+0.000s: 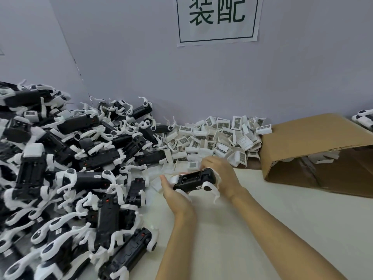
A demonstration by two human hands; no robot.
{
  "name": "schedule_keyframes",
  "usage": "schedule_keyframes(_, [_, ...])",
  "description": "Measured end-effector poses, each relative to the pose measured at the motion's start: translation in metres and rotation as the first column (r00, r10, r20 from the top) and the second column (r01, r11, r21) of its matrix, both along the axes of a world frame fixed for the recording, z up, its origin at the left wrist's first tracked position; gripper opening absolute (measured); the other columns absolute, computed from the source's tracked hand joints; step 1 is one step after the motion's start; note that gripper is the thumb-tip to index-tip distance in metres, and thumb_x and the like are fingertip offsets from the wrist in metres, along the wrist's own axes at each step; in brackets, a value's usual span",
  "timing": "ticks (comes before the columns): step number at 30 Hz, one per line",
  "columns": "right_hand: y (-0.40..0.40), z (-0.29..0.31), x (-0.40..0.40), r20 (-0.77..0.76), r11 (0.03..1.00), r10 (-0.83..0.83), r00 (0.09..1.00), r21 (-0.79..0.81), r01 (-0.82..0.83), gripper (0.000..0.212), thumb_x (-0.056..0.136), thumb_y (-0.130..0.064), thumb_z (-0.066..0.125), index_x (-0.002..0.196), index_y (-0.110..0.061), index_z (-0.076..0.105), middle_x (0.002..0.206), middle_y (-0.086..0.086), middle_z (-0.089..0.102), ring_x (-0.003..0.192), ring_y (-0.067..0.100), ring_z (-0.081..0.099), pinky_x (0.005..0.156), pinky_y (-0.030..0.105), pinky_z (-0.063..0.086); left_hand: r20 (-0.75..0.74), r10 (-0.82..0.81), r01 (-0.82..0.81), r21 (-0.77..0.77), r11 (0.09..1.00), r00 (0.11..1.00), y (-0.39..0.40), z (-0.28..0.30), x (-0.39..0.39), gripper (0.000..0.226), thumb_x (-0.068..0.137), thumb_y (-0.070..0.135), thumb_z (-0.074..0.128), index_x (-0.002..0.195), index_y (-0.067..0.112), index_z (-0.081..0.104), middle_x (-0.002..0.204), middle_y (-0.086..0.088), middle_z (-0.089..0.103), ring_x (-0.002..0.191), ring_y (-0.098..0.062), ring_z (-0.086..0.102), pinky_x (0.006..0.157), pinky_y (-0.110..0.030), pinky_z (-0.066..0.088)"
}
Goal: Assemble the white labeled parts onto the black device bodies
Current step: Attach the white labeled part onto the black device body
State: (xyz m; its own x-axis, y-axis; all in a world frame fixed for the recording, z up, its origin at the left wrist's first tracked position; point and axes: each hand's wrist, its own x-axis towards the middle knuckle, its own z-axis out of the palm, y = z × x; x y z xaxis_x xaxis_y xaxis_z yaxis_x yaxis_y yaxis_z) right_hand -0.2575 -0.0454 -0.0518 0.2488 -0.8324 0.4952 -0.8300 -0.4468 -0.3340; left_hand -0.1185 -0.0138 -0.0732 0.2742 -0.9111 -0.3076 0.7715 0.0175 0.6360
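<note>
I am cradling the black device (194, 179) in my left hand (175, 194)'s curled fingers while my right hand (221, 174) is gripping its far end.

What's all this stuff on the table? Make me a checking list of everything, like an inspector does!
Surface: pale table top, bare near the person.
Job's things: one black device body with white legs, held above the table; big pile of black device bodies on the left; heap of white labeled parts against the wall.
Clutter: open cardboard box lying on its side at right, white pieces inside.
Hands: left hand cradles the held body from below; right hand grips its right end, blurred.
Cables: nothing seen.
Surroundings: grey wall with a paper sign bearing green characters; more white and black pieces at the far right edge.
</note>
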Motion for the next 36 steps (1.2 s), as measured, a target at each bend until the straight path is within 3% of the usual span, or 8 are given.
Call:
schedule_keyframes(5, [0.015, 0.0, -0.019, 0.465, 0.977, -0.176, 0.867, 0.191, 0.096, 0.008, 0.088, -0.006, 0.082, 0.088, -0.01, 0.076, 0.098, -0.002, 0.069, 0.086, 0.012, 0.066, 0.076, 0.026, 0.05, 0.066, -0.039, 0.036, 0.037, 0.999, 0.997, 0.001, 0.002, -0.002, 0.063, 0.107, 0.059, 0.051, 0.132, 0.004, 0.068, 0.12, -0.013, 0.073, 0.122, -0.031, 0.07, 0.117, -0.044, 0.048])
schedule_keyframes(10, [0.048, 0.004, -0.047, 0.924, 0.876, -0.381, -0.03, 0.351, -0.331, 0.023, 0.078, -0.022, 0.085, 0.093, -0.007, 0.073, 0.084, 0.005, 0.075, 0.073, 0.011, 0.07, 0.073, 0.023, 0.062, 0.19, -0.094, 0.091, 0.022, 0.996, 0.977, -0.003, -0.003, -0.003, 0.062, 0.107, 0.061, 0.048, 0.076, 0.019, 0.082, 0.079, 0.002, 0.077, 0.087, -0.017, 0.073, 0.084, -0.027, 0.05])
schedule_keyframes(12, [0.061, 0.001, -0.057, 0.88, 0.846, -0.44, -0.179, 0.339, -0.412, 0.019, 0.082, -0.018, 0.083, 0.098, -0.009, 0.075, 0.089, 0.004, 0.076, 0.076, 0.011, 0.07, 0.076, 0.024, 0.06, 0.261, -0.115, 0.118, 0.005, 0.993, 0.958, 0.0, -0.003, -0.005, 0.07, 0.107, 0.063, 0.045, 0.065, 0.021, 0.083, 0.067, 0.004, 0.072, 0.07, -0.011, 0.071, 0.075, -0.026, 0.046])
schedule_keyframes(15, [0.077, -0.008, -0.056, 0.886, 0.84, -0.46, -0.046, 0.418, -0.347, 0.026, 0.074, -0.028, 0.087, 0.094, -0.015, 0.077, 0.087, -0.002, 0.075, 0.073, 0.007, 0.066, 0.07, 0.024, 0.045, 0.309, -0.152, 0.168, -0.025, 0.985, 0.939, 0.004, -0.002, -0.007, 0.072, 0.106, 0.064, 0.043, 0.064, 0.019, 0.081, 0.066, 0.0, 0.07, 0.063, -0.012, 0.069, 0.07, -0.027, 0.048])
schedule_keyframes(21, [0.095, -0.012, -0.052, 0.917, 0.911, -0.36, -0.171, 0.305, -0.279, 0.045, 0.074, -0.023, 0.086, 0.114, -0.011, 0.068, 0.102, 0.009, 0.069, 0.077, 0.012, 0.065, 0.066, 0.022, 0.055, 0.393, -0.128, 0.188, -0.12, 0.975, 0.911, 0.009, 0.002, -0.013, 0.062, 0.113, 0.049, 0.042, 0.099, -0.003, 0.073, 0.097, -0.015, 0.074, 0.093, -0.025, 0.071, 0.077, -0.02, 0.051])
schedule_keyframes(25, [0.105, -0.003, -0.055, 0.958, 0.957, -0.273, 0.093, 0.28, -0.078, 0.044, 0.086, -0.018, 0.085, 0.126, -0.028, 0.069, 0.126, 0.008, 0.06, 0.108, 0.015, 0.073, 0.088, 0.026, 0.06, 0.554, -0.058, 0.213, -0.22, 0.952, 0.831, 0.015, 0.004, -0.022, 0.063, 0.115, 0.044, 0.041, 0.09, -0.003, 0.075, 0.088, -0.009, 0.076, 0.092, -0.022, 0.071, 0.091, -0.029, 0.05])
schedule_keyframes(29, [0.116, 0.009, -0.047, 0.965, 0.981, -0.17, 0.2, 0.185, -0.06, 0.027, 0.084, -0.038, 0.082, 0.107, -0.025, 0.081, 0.118, -0.004, 0.076, 0.11, 0.017, 0.074, 0.09, 0.022, 0.059, 0.695, 0.005, 0.266, -0.281, 0.922, 0.719, 0.025, 0.005, -0.034, 0.068, 0.103, 0.056, 0.04, 0.083, 0.0, 0.073, 0.085, -0.02, 0.074, 0.087, -0.031, 0.069, 0.084, -0.029, 0.05])
schedule_keyframes(36, [0.119, -0.001, -0.029, 0.735, 0.981, -0.167, 0.657, 0.193, 0.034, 0.023, 0.099, -0.04, 0.07, 0.12, -0.036, 0.079, 0.106, -0.016, 0.078, 0.1, 0.005, 0.071, 0.09, 0.017, 0.053, 0.648, -0.044, 0.217, -0.19, 0.958, 0.76, 0.033, 0.003, -0.043, 0.062, 0.117, 0.044, 0.036, 0.09, -0.004, 0.067, 0.087, -0.01, 0.073, 0.085, -0.023, 0.068, 0.087, -0.039, 0.052])
